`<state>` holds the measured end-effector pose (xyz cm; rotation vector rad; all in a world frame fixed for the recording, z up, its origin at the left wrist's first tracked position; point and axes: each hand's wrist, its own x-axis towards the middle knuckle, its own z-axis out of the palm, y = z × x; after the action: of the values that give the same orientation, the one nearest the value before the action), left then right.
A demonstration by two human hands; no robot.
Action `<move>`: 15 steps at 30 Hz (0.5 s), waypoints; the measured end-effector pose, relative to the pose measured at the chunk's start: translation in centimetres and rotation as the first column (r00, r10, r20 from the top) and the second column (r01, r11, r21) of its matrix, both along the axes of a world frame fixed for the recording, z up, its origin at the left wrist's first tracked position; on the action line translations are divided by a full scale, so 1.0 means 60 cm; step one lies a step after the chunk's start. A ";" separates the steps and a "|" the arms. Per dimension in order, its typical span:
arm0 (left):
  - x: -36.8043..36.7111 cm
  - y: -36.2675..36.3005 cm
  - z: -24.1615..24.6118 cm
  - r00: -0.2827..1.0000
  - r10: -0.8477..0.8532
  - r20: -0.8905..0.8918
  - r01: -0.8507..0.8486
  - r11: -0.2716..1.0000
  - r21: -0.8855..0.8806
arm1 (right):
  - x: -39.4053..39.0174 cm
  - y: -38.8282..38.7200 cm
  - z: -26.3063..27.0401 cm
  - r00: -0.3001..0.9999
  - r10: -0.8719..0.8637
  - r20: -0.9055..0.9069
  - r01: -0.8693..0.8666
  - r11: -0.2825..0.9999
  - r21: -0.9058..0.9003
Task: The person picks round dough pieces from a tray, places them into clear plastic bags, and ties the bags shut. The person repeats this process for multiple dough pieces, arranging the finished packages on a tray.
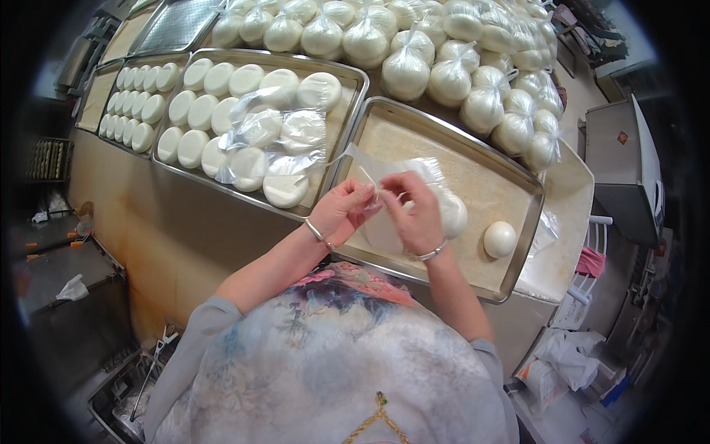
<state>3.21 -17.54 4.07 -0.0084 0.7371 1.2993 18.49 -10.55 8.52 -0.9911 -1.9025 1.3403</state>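
Observation:
Over the left part of a lined metal tray, both hands pinch the gathered neck of a clear plastic bag. My left hand holds it between thumb and forefinger. My right hand meets it there with bent fingers, partly covering the neck. White round buns show inside the bag, beyond my right hand; how many is hidden. One loose white bun sits on the tray's right side. Left of my hands, loose plastic bags lie over flattened white buns on a second tray.
Many knotted bags of white buns crowd the table's far side. Another tray of small white buns is at the left, near a perforated metal tray. A white bin and a chair stand at the right.

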 end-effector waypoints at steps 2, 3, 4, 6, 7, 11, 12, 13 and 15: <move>0.004 -0.002 0.006 0.997 -0.053 0.061 0.049 0.996 0.072 | -0.012 -0.013 -0.001 0.999 -0.027 0.024 0.029 0.997 -0.067; 0.007 -0.004 0.008 0.995 -0.063 0.079 0.057 0.996 0.072 | -0.015 -0.019 -0.004 0.999 -0.028 0.018 0.029 0.996 -0.083; 0.007 -0.006 0.011 0.995 -0.068 0.073 0.065 0.997 0.033 | -0.015 -0.021 -0.007 0.999 -0.046 -0.005 0.044 0.989 -0.140; 0.008 -0.009 0.014 0.993 -0.079 0.084 0.080 0.997 -0.011 | -0.011 -0.021 -0.013 1.000 -0.017 -0.015 0.016 0.994 -0.111; 0.008 -0.010 0.015 0.992 -0.083 0.098 0.085 0.996 -0.013 | -0.009 -0.022 -0.016 1.000 -0.010 -0.005 0.010 0.995 -0.100; 0.006 -0.017 0.010 0.989 -0.074 0.125 0.069 0.997 0.042 | -0.004 -0.029 -0.022 0.996 -0.066 -0.059 0.056 0.985 -0.166; 0.005 -0.019 0.007 0.988 -0.075 0.136 0.067 0.996 0.066 | -0.004 -0.033 -0.023 0.994 -0.083 -0.071 0.068 0.979 -0.191; 0.002 -0.020 0.002 0.988 -0.076 0.132 0.068 0.995 0.070 | -0.003 -0.035 -0.023 0.991 -0.103 -0.087 0.083 0.975 -0.207; -0.004 -0.024 -0.009 0.994 -0.081 0.069 0.073 0.991 0.116 | -0.002 -0.040 -0.021 0.982 -0.142 -0.126 0.109 0.966 -0.235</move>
<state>2.98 -18.99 3.51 0.0632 0.5948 1.2585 18.38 -12.95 7.26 -1.0776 -1.5799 1.5339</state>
